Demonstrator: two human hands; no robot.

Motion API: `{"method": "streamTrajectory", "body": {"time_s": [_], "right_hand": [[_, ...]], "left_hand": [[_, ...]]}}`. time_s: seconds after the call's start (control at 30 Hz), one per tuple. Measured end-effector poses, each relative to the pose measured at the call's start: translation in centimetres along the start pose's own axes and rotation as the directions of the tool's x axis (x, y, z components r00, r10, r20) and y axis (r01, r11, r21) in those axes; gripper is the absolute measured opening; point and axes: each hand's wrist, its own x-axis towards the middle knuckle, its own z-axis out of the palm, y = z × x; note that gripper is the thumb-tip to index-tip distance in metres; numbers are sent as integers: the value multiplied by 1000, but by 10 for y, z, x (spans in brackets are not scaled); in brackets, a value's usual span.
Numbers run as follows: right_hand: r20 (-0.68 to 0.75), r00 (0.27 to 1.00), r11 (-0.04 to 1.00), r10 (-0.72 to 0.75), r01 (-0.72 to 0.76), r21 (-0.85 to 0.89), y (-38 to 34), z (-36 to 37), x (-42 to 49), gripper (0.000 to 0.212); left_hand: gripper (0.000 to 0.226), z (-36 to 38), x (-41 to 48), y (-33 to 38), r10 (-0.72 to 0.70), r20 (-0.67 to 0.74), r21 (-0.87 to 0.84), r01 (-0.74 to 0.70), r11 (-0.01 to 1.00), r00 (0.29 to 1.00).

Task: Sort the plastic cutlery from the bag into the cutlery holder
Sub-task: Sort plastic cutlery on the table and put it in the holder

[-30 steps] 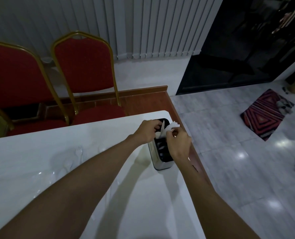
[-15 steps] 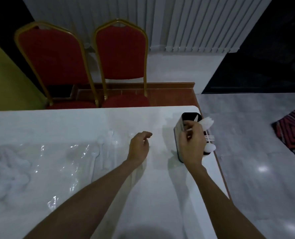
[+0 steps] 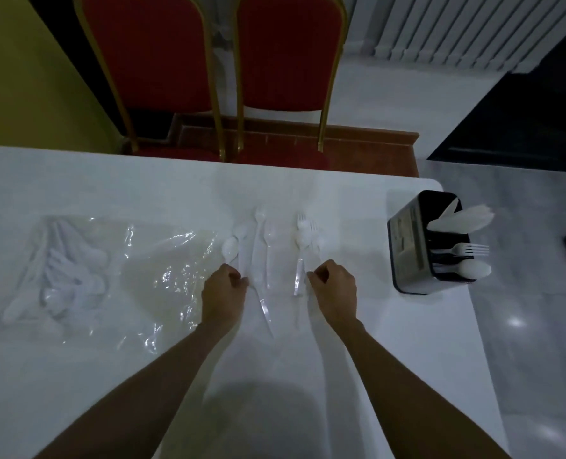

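Note:
A black cutlery holder (image 3: 407, 250) stands at the table's right edge; white knives (image 3: 463, 218), a fork (image 3: 466, 250) and a spoon (image 3: 473, 269) stick out of it. A clear plastic bag (image 3: 162, 260) with more white cutlery (image 3: 63, 283) lies at the left. Loose spoons (image 3: 231, 250), forks (image 3: 303, 231) and a knife (image 3: 265, 308) lie in the middle of the white table (image 3: 374, 342). My left hand (image 3: 223, 294) has curled fingers pinching a spoon handle. My right hand (image 3: 336, 291) has curled fingers at a fork handle (image 3: 298, 279).
Two red chairs with gold frames (image 3: 284, 61) stand behind the table's far edge. The table ends just right of the holder, with pale floor tiles (image 3: 523, 326) beyond. A yellow wall (image 3: 20, 77) is at the far left.
Both hands left the holder and moved left to the loose cutlery in the middle. The view swung left and down, so the holder now sits at the right.

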Motion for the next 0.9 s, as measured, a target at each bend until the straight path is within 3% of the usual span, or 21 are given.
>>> {"method": "streamTrajectory", "body": {"time_s": [0.1, 0.2, 0.3, 0.4, 0.6, 0.8, 0.9], "right_hand": [[64, 985, 986, 158, -154, -66, -8, 10, -5, 33], [70, 970, 972, 232, -228, -58, -15, 18, -10, 33], [29, 970, 970, 241, -240, -39, -15, 23, -14, 30], [7, 969, 969, 246, -246, -29, -12, 25, -15, 21], [-83, 984, 986, 155, -149, 81, -21, 32, -13, 15], [24, 999, 998, 40, -41, 42, -32, 49, -5, 16], [-9, 999, 999, 36, -35, 34, -33, 47, 0, 22]], "left_hand": [[30, -2, -13, -1, -34, 112, 63, 27, 998, 993], [39, 3, -21, -1, -9, 169, 162, -19, 987, 986], [39, 6, -20, 1, 7, 201, 203, -48, 978, 980], [24, 4, -16, 4, -9, 225, 154, -26, 988, 974], [12, -1, -11, 2, -36, 220, 133, 6, 991, 975], [13, -4, -5, -5, 1, 188, 110, -23, 994, 982], [14, -5, -3, -6, 11, 186, 117, -33, 993, 982]]}}
